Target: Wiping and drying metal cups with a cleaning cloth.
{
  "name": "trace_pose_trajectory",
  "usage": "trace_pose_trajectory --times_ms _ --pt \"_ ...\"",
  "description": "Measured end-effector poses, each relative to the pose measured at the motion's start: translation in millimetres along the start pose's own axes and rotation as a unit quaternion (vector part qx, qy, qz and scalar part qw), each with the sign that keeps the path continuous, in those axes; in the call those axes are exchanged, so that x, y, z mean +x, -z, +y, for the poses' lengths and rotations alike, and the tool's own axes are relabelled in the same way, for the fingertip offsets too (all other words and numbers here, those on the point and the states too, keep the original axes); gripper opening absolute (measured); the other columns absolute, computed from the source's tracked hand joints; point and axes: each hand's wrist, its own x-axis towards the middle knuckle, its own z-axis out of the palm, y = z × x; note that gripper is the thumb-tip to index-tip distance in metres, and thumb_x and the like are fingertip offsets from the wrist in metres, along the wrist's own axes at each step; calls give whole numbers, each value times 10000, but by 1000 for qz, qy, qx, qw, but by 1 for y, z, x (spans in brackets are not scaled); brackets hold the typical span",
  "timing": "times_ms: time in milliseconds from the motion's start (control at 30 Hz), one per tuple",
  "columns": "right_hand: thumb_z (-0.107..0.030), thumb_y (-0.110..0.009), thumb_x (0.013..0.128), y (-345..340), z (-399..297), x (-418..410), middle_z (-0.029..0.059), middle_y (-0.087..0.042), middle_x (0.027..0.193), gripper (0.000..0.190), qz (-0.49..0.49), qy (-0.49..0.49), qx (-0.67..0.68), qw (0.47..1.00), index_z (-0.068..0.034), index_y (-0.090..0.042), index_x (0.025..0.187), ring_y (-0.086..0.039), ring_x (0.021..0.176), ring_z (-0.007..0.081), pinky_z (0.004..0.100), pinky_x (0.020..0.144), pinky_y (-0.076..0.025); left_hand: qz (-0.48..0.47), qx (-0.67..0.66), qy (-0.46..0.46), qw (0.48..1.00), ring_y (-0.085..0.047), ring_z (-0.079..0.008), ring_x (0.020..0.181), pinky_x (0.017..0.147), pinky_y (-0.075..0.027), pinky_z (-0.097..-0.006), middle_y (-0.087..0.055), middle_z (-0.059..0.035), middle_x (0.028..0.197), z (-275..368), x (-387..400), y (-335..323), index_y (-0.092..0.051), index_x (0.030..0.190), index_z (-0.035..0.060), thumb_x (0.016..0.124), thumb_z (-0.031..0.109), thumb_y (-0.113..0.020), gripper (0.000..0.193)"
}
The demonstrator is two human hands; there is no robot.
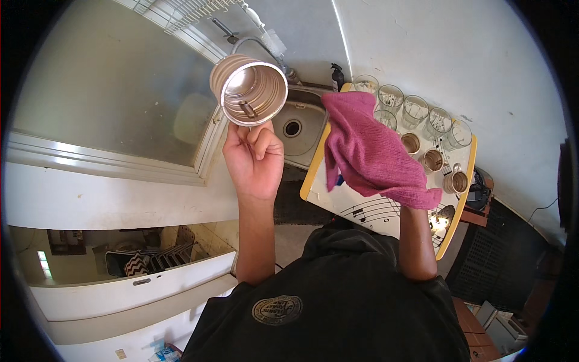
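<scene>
A ribbed, copper-toned metal mug (249, 92) is raised in my left hand (255, 158), its mouth tilted towards me and its fingers curled at the handle side. The handle itself is mostly hidden. A pink knitted cloth (366, 140) drapes over my right hand, covering the fingers; only the forearm (417, 240) shows below it. The cloth hangs over a white table (325, 199) with a yellow edge and printed music notes. Behind it on the table stand several clear drinking glasses (415, 112) and three similar metal mugs (456, 182).
Beyond my left hand lies a steel sink (312, 129) with a curved faucet (253, 40). A black pump bottle (337, 77) stands at the sink's back corner. On the left is a frosted window (113, 90); a wire rack (190, 11) hangs above, near a white bottle brush (273, 43).
</scene>
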Motion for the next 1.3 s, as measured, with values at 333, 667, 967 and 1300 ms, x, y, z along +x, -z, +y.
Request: trace_pose_trajectory --times_ms 333,667,967,1300 --pt "-31 -558 770 2 -14 2 129 -587 851 92 -81 -17 -17 996 4 -590 848 -588 703 240 302 623 -492 7 7 -24 1000 -230 -81 520 409 -223 -217 -279 40 620 2 -1 -2 -448 721 69 953 104 -403 238" --pt "-54 -549 801 13 -26 6 144 -593 864 80 -159 -33 -36 986 18 -577 825 -604 754 228 320 655 -500 18 -3 -19 1000 -223 -82 518 408 -223 -219 -281 34 622 2 -2 0 -448 730 55 959 106 -407 238" --pt "-72 -555 818 5 -38 19 130 -609 1108 209 -85 96 -247 961 2 -602 1008 -627 922 279 341 779 -515 27 14 -50 998 -225 -85 519 402 -221 -224 -271 31 621 6 -5 0 -432 719 56 957 103 -419 243" --pt "51 -569 805 -53 10 26 146 -549 1271 513 65 53 59 995 -31 -513 1308 -547 1146 231 323 972 -430 58 266 -114 955 -241 -76 519 432 -220 -225 -255 54 598 -14 -2 16 -349 687 149 988 245 -434 328"
